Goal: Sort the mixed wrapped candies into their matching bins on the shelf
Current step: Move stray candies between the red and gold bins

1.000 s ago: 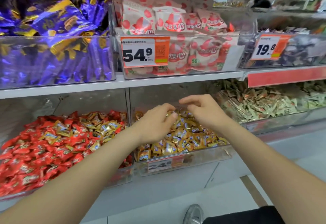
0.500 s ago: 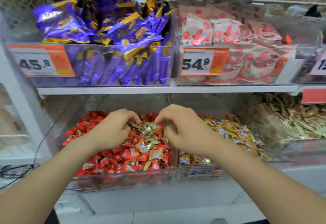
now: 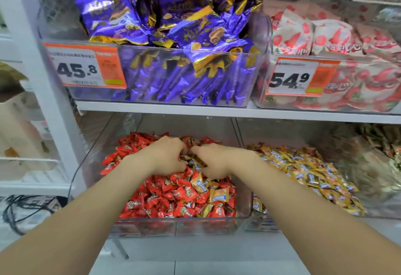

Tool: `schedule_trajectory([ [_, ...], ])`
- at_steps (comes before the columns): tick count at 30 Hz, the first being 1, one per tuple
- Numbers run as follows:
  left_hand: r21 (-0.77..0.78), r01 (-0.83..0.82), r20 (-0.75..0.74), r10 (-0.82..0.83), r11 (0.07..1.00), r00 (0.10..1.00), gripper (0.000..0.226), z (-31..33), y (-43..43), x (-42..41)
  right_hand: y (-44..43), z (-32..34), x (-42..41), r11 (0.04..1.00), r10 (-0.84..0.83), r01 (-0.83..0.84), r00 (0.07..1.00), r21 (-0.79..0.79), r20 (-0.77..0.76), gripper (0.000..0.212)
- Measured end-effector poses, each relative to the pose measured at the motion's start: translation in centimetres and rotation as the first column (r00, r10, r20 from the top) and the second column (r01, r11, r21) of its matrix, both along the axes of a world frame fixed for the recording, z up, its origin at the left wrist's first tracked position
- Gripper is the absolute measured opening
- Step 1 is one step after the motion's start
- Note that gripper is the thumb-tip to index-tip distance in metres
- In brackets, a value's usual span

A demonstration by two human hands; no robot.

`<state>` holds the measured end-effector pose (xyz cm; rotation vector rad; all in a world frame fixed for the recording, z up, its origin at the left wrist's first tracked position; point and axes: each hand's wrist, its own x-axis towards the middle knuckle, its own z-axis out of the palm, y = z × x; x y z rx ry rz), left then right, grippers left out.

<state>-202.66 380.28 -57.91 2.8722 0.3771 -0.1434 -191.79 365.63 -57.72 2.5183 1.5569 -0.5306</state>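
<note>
At the bottom of the frame two bare forearms reach up from the lower corners toward the middle, over a pale tiled floor. They meet above a clear plastic bin on the lower shelf level at the centre of the frame, heaped with red wrapped candies. Scattered among the red ones, mostly toward the bin's right side, lie orange-gold wrapped candies with blue labels. The left hand and the right hand sit close together on top of the heap near the back of the bin, knuckles up. A small cluster of gold wrappers shows in the gap between them. Both hands have their fingers curled narrowly down into the pile. The fingertips are buried and blurred, so I cannot tell whether either hand actually holds a candy.

Just right of this bin stands a second clear plastic bin filled with the same orange-gold candies. At the right edge is a blurred heap of green and beige wrappers. At lower left, black cables trail beside a white upright post.

Above, a white shelf board carries purple and gold foil packets in a clear bin, with an orange price tag reading 45.8. To their right are white and red packets in another clear bin, with a tag reading 54.9.
</note>
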Motion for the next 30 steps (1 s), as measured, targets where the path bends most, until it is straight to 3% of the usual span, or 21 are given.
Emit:
schedule_trajectory([
  [3,0.005,-0.027,0.028,0.026,1.0,0.999,0.027,0.0,0.3,0.0,-0.1,0.9,0.2,0.999,0.026,-0.024,0.999,0.048,-0.037,0.073],
  [8,-0.005,-0.036,0.109,0.036,0.999,0.993,0.008,0.4,0.6,-0.4,-0.7,0.4,0.4,0.978,0.014,-0.01,1.0,0.21,-0.017,0.027],
  [11,-0.044,-0.051,0.118,0.056,0.998,0.991,0.006,0.8,0.9,-1.0,-1.0,0.9,0.4,0.948,-0.049,0.075,0.995,0.309,-0.091,0.015],
  [15,-0.043,-0.028,0.047,0.03,0.999,0.998,0.025,0.8,0.9,-1.5,-1.3,1.9,0.4,0.88,-0.107,0.191,0.971,0.434,-0.212,0.013],
  [19,0.031,0.003,-0.015,-0.002,1.0,1.0,0.035,0.3,0.4,-1.6,-2.4,2.5,1.0,0.793,-0.1,0.399,0.831,0.46,-0.548,0.013],
  [22,0.067,0.026,-0.005,-0.026,0.997,1.0,0.037,0.0,0.5,-1.5,-3.0,3.0,0.5,0.74,-0.066,0.529,0.671,0.414,-0.739,0.032],
  [23,0.066,0.019,0.012,-0.02,0.998,1.0,0.036,0.0,0.4,-1.4,-3.1,3.3,0.2,0.735,-0.082,0.546,0.661,0.403,-0.746,0.037],
  [25,0.057,0.0,0.057,-0.003,0.998,0.998,0.028,0.2,0.2,-1.4,-3.3,3.7,-0.5,0.742,-0.131,0.511,0.746,0.434,-0.653,0.042],
  [30,-0.121,-0.024,0.18,0.045,0.992,0.983,0.017,1.0,0.5,-2.0,-3.4,4.3,-2.4,0.774,-0.159,0.373,0.896,0.511,-0.414,0.034],
])
